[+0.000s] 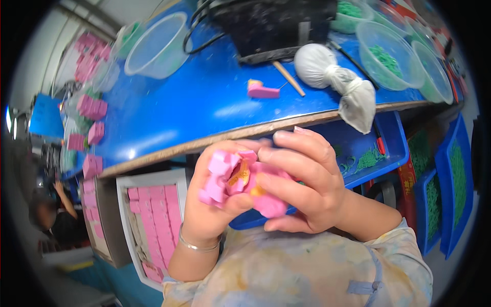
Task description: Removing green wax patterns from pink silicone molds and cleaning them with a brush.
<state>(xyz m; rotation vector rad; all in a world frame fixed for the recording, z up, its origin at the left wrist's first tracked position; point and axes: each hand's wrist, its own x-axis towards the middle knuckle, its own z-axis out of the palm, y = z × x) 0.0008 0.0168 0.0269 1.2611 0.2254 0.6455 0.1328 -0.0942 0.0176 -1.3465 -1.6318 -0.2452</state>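
A pink rubber mould point(225, 176) with a yellow-orange patch inside is held in front of my chest. My left hand point(207, 215) wraps its near left side, the thumb pressed along the lower edge. On the other side my right hand point(307, 179) grips a bent-back pink flap point(271, 204) of it, fingers curled over the top. The mould looks spread apart between both hands. Whether the two pink parts are one piece is hidden by the fingers. A smaller pink and yellow piece point(263, 91) lies on the blue table point(169, 112) beyond my hands.
A tied white cloth pouch point(335, 77), a wooden stick point(289, 79) and a dark machine point(276, 28) are on the table. Plastic tubs point(391, 53) with green bits stand far right. Pink blocks fill a white-framed drawer point(123, 204). Blue trays point(455, 184) are at right; another person point(59, 215) is left.
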